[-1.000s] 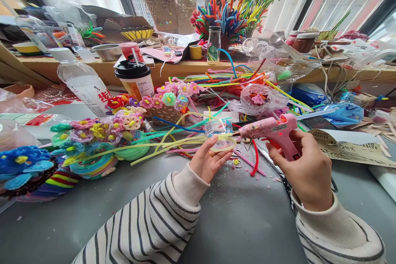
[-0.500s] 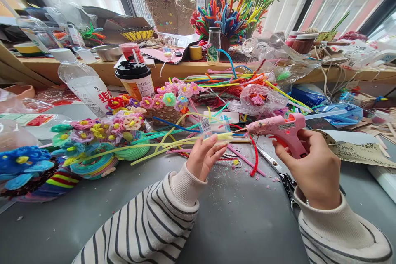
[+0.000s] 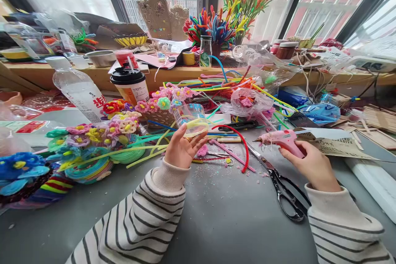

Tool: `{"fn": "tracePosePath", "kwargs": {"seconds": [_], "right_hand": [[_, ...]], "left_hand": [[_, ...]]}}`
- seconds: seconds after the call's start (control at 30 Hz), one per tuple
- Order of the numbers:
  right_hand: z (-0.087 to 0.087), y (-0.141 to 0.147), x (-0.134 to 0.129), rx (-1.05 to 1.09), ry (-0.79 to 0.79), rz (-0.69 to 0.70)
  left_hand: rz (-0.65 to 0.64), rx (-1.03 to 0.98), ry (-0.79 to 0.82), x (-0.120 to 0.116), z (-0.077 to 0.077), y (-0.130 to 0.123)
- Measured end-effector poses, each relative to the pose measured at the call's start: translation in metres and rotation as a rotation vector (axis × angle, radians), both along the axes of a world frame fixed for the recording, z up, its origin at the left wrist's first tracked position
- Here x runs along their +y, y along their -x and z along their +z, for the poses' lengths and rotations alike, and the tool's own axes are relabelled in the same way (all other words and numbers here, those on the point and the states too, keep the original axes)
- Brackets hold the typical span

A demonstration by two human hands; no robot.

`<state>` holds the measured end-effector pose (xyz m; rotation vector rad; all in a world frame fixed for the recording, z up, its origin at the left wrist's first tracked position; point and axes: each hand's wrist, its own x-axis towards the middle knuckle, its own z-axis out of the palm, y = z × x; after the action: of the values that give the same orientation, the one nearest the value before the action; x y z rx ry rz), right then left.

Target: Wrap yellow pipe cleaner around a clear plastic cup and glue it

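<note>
My left hand (image 3: 185, 146) is closed round the lower part of a clear plastic cup (image 3: 191, 114), which has a barcode label and pale yellow pipe cleaners curved around its base. My right hand (image 3: 315, 164) grips a pink glue gun (image 3: 283, 139) by its handle, its nozzle pointing left above the table. Black-handled scissors (image 3: 280, 185) lie between my hands. A red pipe cleaner (image 3: 243, 142) arches to the right of the cup, beside a pink one (image 3: 233, 156) lying flat.
Fuzzy flowers (image 3: 102, 134) in wrapped holders stand at the left, near a water bottle (image 3: 78, 88) and a coffee cup (image 3: 129, 84). Behind lie bundled pipe cleaners (image 3: 216, 84). Sandpaper (image 3: 334, 144) lies at the right on the grey table (image 3: 222, 218).
The cup in my left hand has tilted more into view. My right hand has lowered the glue gun and drawn it away from the cup, uncovering the scissors.
</note>
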<state>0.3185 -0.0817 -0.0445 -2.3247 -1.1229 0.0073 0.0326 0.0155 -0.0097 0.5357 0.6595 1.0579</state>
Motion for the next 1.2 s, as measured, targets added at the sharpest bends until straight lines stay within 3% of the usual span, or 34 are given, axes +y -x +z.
{"fn": "tracePosePath", "kwargs": {"seconds": [0.17,0.47,0.57,0.6,0.67,0.77,0.9,1.03,1.2], "right_hand": [[-0.009,-0.011,0.001,0.007,0.074,0.047],[-0.017,-0.017,0.006,-0.082,0.062,0.094],[-0.004,-0.001,0.004,-0.171,-0.090,0.080],[0.004,0.007,0.003,-0.239,-0.270,0.103],[0.024,0.028,0.004,-0.293,-0.466,0.224],[0.057,0.063,0.015,-0.021,-0.538,0.428],[0.086,0.097,0.041,0.364,-0.401,0.659],[0.088,0.110,0.057,0.510,-0.318,0.817],[0.077,0.111,0.059,0.599,-0.274,0.868]], "left_hand": [[-0.021,0.024,0.014,-0.001,0.001,-0.001],[-0.006,-0.008,-0.011,-0.004,-0.002,-0.004],[-0.004,-0.016,-0.030,-0.005,-0.004,-0.006],[-0.004,-0.014,-0.033,-0.005,-0.004,-0.007],[0.004,-0.008,-0.047,-0.007,-0.004,-0.008],[-0.011,0.013,-0.086,-0.009,-0.004,-0.009],[-0.123,0.032,-0.158,-0.012,-0.006,-0.008],[-0.211,0.039,-0.188,-0.013,-0.008,-0.006],[-0.162,0.060,-0.149,-0.010,-0.007,-0.006]]}}
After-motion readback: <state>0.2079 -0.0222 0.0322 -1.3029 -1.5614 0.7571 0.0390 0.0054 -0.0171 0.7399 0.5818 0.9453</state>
